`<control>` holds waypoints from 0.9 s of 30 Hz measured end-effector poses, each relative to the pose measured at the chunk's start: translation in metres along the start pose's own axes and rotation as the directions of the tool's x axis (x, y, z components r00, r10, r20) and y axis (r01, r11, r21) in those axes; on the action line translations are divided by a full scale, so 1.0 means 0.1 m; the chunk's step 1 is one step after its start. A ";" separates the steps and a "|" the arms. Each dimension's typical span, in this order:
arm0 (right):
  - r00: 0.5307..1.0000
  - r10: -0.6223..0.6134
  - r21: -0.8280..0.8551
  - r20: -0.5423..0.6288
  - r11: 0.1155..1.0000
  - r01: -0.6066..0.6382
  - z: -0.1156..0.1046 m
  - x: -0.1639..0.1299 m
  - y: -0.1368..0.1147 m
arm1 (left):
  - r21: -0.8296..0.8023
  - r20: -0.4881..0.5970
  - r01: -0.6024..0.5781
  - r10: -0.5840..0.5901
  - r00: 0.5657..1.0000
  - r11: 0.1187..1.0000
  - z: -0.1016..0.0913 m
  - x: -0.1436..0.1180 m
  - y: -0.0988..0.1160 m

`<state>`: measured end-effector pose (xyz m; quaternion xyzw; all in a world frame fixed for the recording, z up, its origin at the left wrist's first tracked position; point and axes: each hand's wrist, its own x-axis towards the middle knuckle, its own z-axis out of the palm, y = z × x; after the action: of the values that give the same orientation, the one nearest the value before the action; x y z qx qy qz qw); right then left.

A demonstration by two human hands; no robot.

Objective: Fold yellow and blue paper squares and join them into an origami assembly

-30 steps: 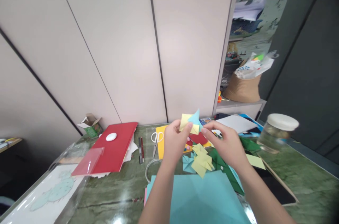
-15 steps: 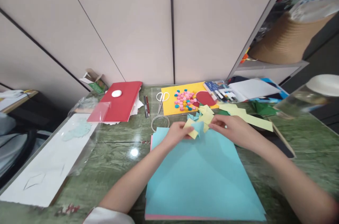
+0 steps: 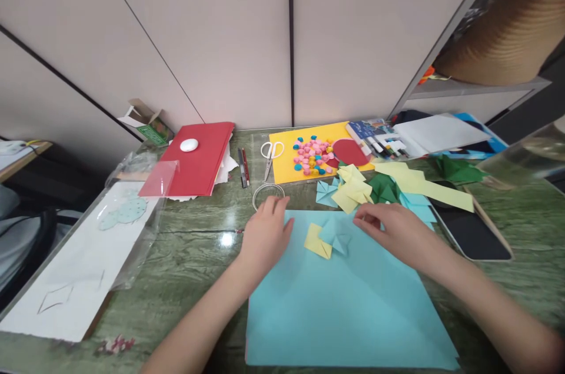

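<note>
A folded yellow paper piece (image 3: 318, 241) and a folded light-blue paper piece (image 3: 336, 237) lie together, overlapping, on the stack of light-blue paper (image 3: 353, 309). To their left, my left hand (image 3: 266, 235) is over the stack's upper left edge, thumb apart from the fingers, holding nothing. Just above its fingertips is a thin ring (image 3: 268, 187). My right hand (image 3: 392, 227) hovers at the stack's upper right, fingers loosely bent with a small gap to the thumb and nothing seen between them. Beyond it sit more folded papers: yellow (image 3: 353, 192), blue (image 3: 325, 192) and green (image 3: 383, 188).
White-handled scissors (image 3: 270, 156) and two pens (image 3: 244, 168) lie behind. Small coloured balls (image 3: 312, 156) rest on yellow paper (image 3: 282, 169). A red folder (image 3: 198, 168) and a white sheet (image 3: 66, 280) are left; yellow strips (image 3: 428, 188) and a phone (image 3: 472, 232) are right.
Both hands have let go of the folded yellow and blue papers, which now lie on the blue stack. My left hand moved left, and the right drew slightly away. The view shifted a little.
</note>
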<state>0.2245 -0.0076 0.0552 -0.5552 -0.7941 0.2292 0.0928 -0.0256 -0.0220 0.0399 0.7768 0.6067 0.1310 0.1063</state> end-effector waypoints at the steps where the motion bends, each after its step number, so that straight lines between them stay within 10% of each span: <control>1: 0.999 -0.022 -0.014 -0.024 1.000 0.022 0.01 -0.03 -0.03 | 0.071 -0.016 -0.006 0.007 1.000 0.997 -0.01 0.02 -0.08; 7: 0.981 -0.164 -0.091 -0.102 0.984 0.155 0.26 -0.13 -0.15 | 0.254 -0.081 -0.005 0.026 0.996 0.967 0.19 0.11 -0.46; 27: 0.923 -0.384 -0.112 -0.034 0.919 0.379 0.46 -0.05 0.08 | -0.114 -0.002 -0.120 0.121 0.993 0.986 0.04 0.16 -0.82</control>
<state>0.2147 -0.0222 0.0120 -0.3999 -0.8950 0.1499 0.1286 -0.0957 0.0138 0.0106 0.8051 0.5499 0.1694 0.1437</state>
